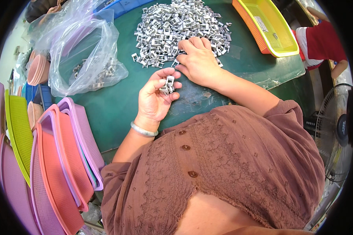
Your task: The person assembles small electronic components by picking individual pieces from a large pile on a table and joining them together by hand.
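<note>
Head cam, looking down: the left hand point(155, 98) is curled up with its fingers closed around a few small silver metal clips point(168, 85), held just above the green table point(117, 105). The right hand point(200, 60) lies palm down at the near edge of the big pile of clips point(180, 27), fingertips touching it; can't tell if it's got one pinched. A clear plastic bag point(80, 58) sits left, stacked pink baskets point(62, 168) lower left, and a yellow tray point(270, 25) top right.
</note>
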`<action>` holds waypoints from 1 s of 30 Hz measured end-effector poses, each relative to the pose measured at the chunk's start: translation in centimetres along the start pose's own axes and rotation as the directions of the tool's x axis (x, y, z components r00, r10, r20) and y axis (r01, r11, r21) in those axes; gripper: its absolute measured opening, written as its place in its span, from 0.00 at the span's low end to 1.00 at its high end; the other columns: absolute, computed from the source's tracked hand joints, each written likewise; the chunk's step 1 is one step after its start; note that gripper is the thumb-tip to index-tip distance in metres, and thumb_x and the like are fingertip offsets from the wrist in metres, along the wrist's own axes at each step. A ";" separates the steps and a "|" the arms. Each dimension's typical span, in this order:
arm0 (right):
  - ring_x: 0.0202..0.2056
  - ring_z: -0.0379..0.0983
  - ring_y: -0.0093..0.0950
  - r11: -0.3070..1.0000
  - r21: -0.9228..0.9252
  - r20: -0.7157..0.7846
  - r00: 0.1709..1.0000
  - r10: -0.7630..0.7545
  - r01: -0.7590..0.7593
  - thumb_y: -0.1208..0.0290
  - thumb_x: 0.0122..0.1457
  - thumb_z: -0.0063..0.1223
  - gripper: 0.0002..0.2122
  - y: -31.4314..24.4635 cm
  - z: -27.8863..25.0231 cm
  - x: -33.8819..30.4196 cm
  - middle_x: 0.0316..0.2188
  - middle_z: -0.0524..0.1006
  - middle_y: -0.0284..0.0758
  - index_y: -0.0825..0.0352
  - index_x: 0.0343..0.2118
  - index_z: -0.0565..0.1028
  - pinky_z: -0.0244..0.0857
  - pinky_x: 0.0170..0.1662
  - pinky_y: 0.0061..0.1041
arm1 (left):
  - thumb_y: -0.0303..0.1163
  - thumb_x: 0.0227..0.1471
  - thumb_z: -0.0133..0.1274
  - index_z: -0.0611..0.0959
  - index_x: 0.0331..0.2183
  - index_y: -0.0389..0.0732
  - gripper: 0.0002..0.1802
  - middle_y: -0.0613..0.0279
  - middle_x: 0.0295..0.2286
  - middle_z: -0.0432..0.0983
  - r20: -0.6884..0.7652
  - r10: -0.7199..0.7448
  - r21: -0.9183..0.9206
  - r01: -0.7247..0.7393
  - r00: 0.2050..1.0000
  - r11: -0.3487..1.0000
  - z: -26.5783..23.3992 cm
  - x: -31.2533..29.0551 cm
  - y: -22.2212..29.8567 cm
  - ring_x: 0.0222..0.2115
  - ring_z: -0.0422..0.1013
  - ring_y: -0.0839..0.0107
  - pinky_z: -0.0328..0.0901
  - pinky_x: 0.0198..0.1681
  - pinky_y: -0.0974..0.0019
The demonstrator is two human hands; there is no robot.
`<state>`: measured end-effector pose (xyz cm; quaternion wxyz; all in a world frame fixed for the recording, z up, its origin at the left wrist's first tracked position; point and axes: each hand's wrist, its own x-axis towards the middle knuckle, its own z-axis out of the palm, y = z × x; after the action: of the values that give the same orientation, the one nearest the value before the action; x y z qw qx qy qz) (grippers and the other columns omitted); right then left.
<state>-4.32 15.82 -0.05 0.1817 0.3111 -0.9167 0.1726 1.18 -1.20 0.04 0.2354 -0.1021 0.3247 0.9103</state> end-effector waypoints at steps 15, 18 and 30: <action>0.34 0.66 0.30 0.859 0.495 -0.223 0.975 -0.018 0.129 0.80 0.38 0.54 0.21 -0.6 -1.9 -0.9 0.27 0.73 0.28 0.63 0.40 0.68 0.55 0.41 0.31 | 0.29 0.48 0.45 0.73 0.34 0.36 0.09 0.59 0.27 0.70 -0.093 0.004 0.190 0.013 0.996 0.982 0.6 0.0 0.1 0.24 0.66 0.71 0.59 0.21 0.74; 0.34 0.66 0.30 0.879 0.443 -0.251 0.966 -0.066 0.175 0.79 0.37 0.54 0.27 -0.6 -2.4 -1.0 0.27 0.73 0.27 0.62 0.46 0.64 0.54 0.41 0.31 | 0.29 0.48 0.45 0.73 0.34 0.36 0.10 0.59 0.26 0.71 -0.094 0.012 0.195 0.007 0.996 0.981 0.8 0.1 0.0 0.24 0.66 0.72 0.59 0.21 0.74; 0.34 0.65 0.29 0.928 0.278 -0.297 0.941 -0.163 0.248 0.78 0.35 0.57 0.26 -1.0 -3.2 -1.3 0.25 0.72 0.28 0.61 0.44 0.68 0.55 0.40 0.30 | 0.30 0.49 0.49 0.75 0.29 0.38 0.06 0.64 0.24 0.72 -0.101 0.029 0.207 -0.007 0.994 0.978 1.6 0.0 -0.4 0.21 0.65 0.77 0.57 0.18 0.78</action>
<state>-1.99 17.11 2.36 0.2699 0.4048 -0.8067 0.3354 1.32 0.11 1.10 0.2193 -0.1212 0.4302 0.8672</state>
